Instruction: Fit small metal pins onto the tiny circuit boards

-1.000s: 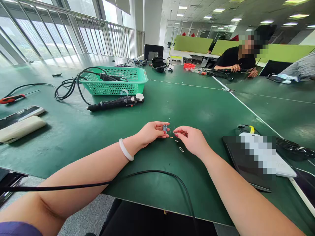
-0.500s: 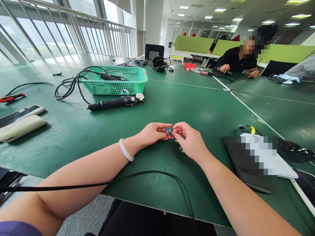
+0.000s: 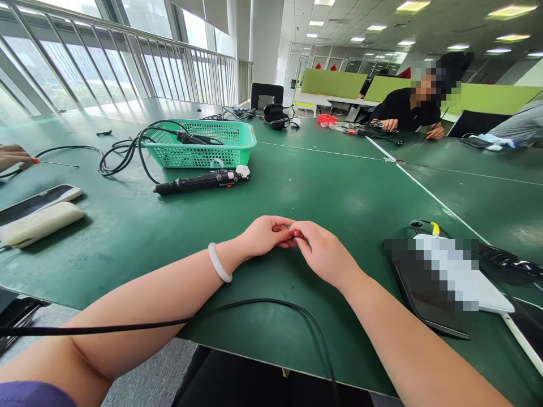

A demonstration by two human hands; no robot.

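Note:
My left hand [image 3: 263,235], with a white bangle at the wrist, pinches a small grey electronic-looking part [image 3: 289,228] over the table. Only a sliver of that part shows between the fingers. My right hand [image 3: 319,247] is closed against it from the other side, fingertips touching those of my left hand. What the right fingertips hold, if anything, is hidden. Beyond my hands lies a black electric screwdriver [image 3: 201,181] with a white end, in front of a green plastic basket [image 3: 199,157].
Another person's hand [image 3: 14,157] holds the red-handled screwdriver at the left edge. Two phone-like slabs [image 3: 46,224] lie below it. A black cable [image 3: 263,301] crosses near the table's front edge. At right sits a black folder-like item [image 3: 407,282]; across the table, a co-worker [image 3: 407,110].
My right hand has moved left over the small part and now covers most of it. The small metal pieces by it are no longer visible. At left, another person's hand has taken the red-handled screwdriver.

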